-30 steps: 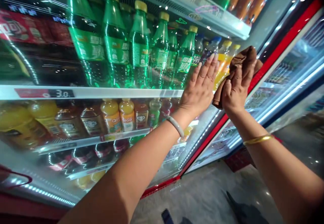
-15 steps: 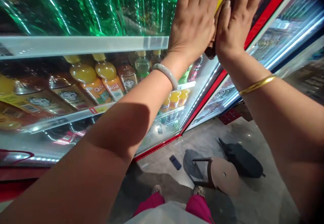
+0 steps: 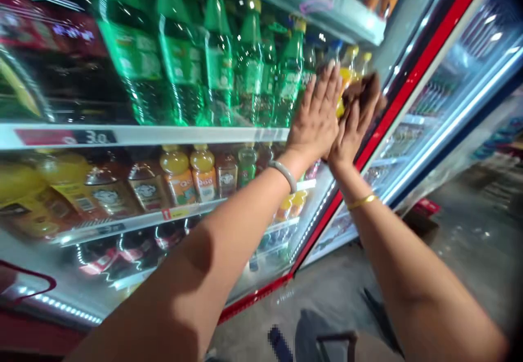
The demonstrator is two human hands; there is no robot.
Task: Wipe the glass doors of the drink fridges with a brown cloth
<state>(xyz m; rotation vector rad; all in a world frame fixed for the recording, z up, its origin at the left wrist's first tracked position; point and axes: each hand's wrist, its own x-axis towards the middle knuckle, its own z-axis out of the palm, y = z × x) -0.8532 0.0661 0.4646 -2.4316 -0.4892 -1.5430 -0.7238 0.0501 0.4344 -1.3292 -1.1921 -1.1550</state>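
Observation:
My left hand point(image 3: 316, 116) reaches up against the glass front of a drinks fridge, fingers straight and together, palm forward. Close beside it is my right hand point(image 3: 347, 136), also with its fingers stretched out. A dark brown patch point(image 3: 363, 92) shows at the right hand's fingers; I cannot tell whether it is a crumpled cloth or the hand's reflection. Behind the hands stand green bottles point(image 3: 251, 67) with yellow caps and a yellow bottle point(image 3: 346, 77). A grey bangle point(image 3: 283, 175) circles the left wrist and a gold bangle point(image 3: 362, 202) the right.
Orange juice bottles point(image 3: 203, 174) and brown drink bottles fill the shelf below. The fridge's red frame point(image 3: 392, 114) runs diagonally on the right, with another lit fridge point(image 3: 408, 127) beyond it. A stool point(image 3: 337, 338) is partly visible on the grey floor point(image 3: 457, 275).
The view has tilted up, so the green bottles and upper shelf show more fully. Both hands appear lower and farther away in the picture, still side by side with fingers extended.

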